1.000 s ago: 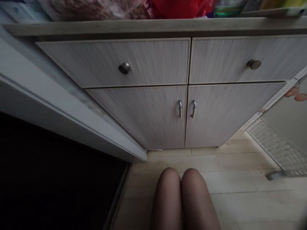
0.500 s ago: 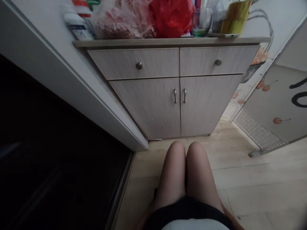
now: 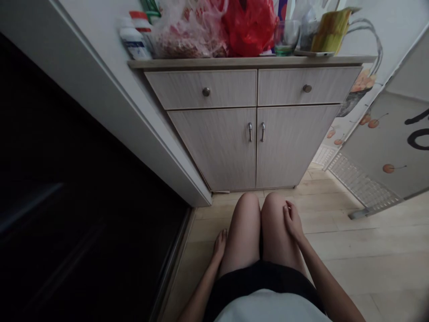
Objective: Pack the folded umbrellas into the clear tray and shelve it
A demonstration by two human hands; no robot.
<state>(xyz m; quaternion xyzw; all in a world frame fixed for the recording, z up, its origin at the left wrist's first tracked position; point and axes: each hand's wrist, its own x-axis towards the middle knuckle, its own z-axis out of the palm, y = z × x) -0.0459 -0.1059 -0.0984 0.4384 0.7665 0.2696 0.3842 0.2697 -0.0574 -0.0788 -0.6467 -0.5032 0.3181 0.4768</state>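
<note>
My left hand (image 3: 220, 245) lies against the outside of my left thigh, fingers stretched out, holding nothing. Flat on my right thigh just above the knee rests my right hand (image 3: 293, 220), fingers spread and empty. My knees (image 3: 259, 205) point at a pale wood-grain cabinet (image 3: 228, 152) a short way in front. The cabinet has two drawers with round knobs (image 3: 206, 91) and two doors with small metal handles (image 3: 256, 132), all closed.
On the cabinet top stand a white bottle (image 3: 134, 42), pink and red plastic bags (image 3: 250, 27), a glass (image 3: 284, 38) and a yellow-green wrapped item (image 3: 330, 31). A dark doorway (image 3: 67, 201) fills the left. A decorated panel (image 3: 392, 147) leans at right over light wood floor.
The view pulled back from the cabinet and tilted down. Both my hands came into view and settled on my thighs.
</note>
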